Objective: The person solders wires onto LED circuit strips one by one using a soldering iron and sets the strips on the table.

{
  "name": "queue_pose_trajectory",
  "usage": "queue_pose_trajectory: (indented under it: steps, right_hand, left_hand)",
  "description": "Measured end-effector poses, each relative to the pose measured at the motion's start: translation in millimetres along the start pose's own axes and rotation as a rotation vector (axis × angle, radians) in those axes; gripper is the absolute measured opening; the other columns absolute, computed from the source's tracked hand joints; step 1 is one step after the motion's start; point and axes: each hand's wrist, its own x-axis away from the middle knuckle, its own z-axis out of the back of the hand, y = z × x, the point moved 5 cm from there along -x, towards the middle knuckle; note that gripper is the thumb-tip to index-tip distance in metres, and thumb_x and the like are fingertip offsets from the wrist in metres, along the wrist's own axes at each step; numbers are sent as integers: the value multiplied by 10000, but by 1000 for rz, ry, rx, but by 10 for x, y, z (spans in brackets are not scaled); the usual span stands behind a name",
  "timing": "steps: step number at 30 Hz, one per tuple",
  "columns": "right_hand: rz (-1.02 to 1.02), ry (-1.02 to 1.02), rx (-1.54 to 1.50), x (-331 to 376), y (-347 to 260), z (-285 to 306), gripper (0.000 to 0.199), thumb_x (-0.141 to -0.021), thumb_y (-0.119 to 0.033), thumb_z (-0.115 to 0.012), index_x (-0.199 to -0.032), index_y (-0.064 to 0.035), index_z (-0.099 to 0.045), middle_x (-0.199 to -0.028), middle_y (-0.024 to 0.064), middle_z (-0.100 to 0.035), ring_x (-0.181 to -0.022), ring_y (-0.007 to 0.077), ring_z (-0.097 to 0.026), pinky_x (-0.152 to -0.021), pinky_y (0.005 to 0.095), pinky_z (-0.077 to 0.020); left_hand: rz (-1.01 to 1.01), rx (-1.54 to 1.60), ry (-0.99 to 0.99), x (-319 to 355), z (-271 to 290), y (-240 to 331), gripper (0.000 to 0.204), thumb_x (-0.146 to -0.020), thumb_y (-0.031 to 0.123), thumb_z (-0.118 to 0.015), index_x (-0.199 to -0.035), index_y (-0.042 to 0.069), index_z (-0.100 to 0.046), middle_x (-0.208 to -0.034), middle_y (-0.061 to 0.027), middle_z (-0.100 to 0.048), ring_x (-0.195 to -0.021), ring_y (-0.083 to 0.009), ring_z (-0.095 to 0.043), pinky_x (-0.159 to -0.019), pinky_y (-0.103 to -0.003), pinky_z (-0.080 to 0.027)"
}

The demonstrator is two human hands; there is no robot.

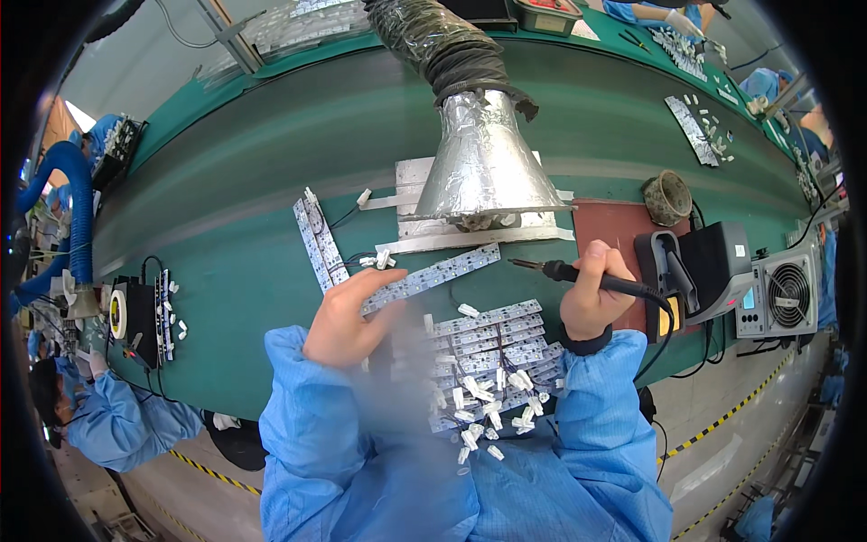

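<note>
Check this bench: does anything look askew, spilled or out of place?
Mostly orderly. The left hand holds a long white strip board and the right hand grips a soldering iron. Small white connectors lie scattered loose over the stack of strip boards near the table edge, and another strip board lies angled apart.

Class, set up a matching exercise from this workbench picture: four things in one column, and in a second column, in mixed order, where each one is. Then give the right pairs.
Things:
1. soldering iron
2. long LED strip board
3. foil-wrapped fume hood
4. pile of white connectors

Places:
A. held at one end by the left hand
B. hanging over the green bench, above the work
C. gripped in the right hand
D. on the stacked boards near the person's chest

Pairs: 1-C, 2-A, 3-B, 4-D
</note>
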Motion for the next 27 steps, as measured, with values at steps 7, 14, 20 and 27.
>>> queue_pose_trajectory:
  steps: [7,14,20,27]
  right_hand:
    - [82,-89,-7,16,51,-78,343,-1015,-66,-565,-683,14,-530,-628,43,-548,-563,92,-452,-531,267,-346]
    - [102,-113,7,18,45,-117,338,-1019,-52,-551,-688,13,-534,-620,37,-534,-554,86,-431,-520,269,-328]
    - [111,-110,18,29,82,-109,338,-1019,-58,-557,-688,9,-536,-613,33,-528,-553,85,-429,-518,268,-322]
    - [110,-118,40,27,77,-106,350,-1025,-76,-565,-686,3,-525,-610,28,-521,-551,83,-423,-517,268,-315]
  left_hand:
    - [-8,-32,6,0,-8,19,339,-855,9,-734,-1189,-33,-690,-1006,-178,-713,-900,-318,-708,-796,-361,-548]
    - [-10,-35,10,6,-21,-22,342,-858,14,-734,-1193,-34,-684,-999,-180,-707,-898,-325,-706,-789,-362,-548]
    - [9,-35,2,2,-14,19,339,-859,17,-735,-1190,-33,-684,-1000,-178,-707,-894,-328,-708,-791,-361,-548]
    - [2,-36,2,-3,-15,11,334,-858,23,-737,-1183,-35,-686,-999,-181,-709,-906,-335,-710,-806,-369,-547]
